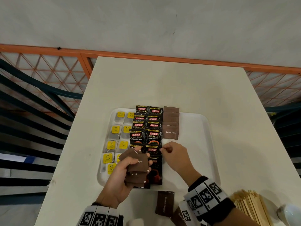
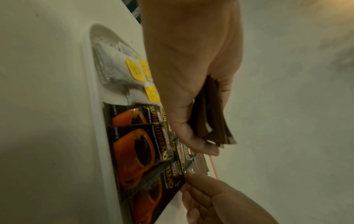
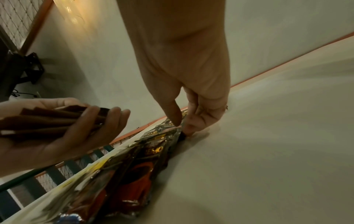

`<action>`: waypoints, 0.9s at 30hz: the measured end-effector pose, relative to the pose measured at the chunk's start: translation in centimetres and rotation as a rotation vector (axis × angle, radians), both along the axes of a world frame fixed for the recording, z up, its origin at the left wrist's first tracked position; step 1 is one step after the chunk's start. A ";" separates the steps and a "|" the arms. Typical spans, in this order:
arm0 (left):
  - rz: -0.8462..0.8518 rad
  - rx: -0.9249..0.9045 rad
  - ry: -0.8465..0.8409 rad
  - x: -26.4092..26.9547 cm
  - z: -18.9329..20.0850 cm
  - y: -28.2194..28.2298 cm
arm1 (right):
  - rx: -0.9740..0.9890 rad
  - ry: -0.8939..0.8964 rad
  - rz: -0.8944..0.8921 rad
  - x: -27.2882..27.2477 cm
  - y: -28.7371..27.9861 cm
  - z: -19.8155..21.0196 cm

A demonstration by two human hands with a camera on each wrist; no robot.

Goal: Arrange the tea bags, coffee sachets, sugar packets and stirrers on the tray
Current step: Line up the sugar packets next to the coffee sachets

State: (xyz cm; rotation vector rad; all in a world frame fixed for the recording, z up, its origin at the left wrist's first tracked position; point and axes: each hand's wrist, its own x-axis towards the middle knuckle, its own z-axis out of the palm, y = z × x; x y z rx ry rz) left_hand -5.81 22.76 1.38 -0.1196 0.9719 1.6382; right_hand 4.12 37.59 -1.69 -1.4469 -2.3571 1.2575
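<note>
A white tray (image 1: 200,128) is set on a white table (image 1: 162,82). On the tray, tea bags with yellow tags (image 1: 114,141) are laid in two rows at the left. Black coffee sachets (image 1: 146,128) with an orange cup on them are laid in two overlapping rows in the middle. Brown sugar packets (image 1: 171,126) are stacked in one row just beside the sachets, at the far right of them. A bunch of brown sugar packets (image 1: 136,167) is gripped in the left hand (image 1: 120,180), above the near sachets, so some of these are hidden. The right hand (image 1: 177,157) has its thumb and fingers pinched at the right edge of the sachet row. Off the tray, near the body, one loose sugar packet (image 1: 164,203) and a pile of wooden stirrers (image 1: 250,206) are seen on the table.
</note>
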 end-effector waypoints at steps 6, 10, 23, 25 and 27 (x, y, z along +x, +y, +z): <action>0.000 -0.036 0.055 0.0 -0.1 0.2 | 0.024 0.045 -0.036 0.1 0.1 1.2; 0.000 -0.123 0.177 0.2 -0.1 0.7 | -0.199 0.118 0.085 -0.3 -1.0 3.3; 0.095 -0.103 0.108 0.3 0.0 1.1 | -0.592 0.369 -0.063 0.8 0.2 2.8; 0.104 -0.077 0.056 0.1 0.0 1.0 | -0.629 0.410 -0.186 1.2 1.3 2.4; 0.107 -0.057 0.030 0.0 0.0 1.0 | -0.639 0.441 -0.310 1.4 2.3 2.0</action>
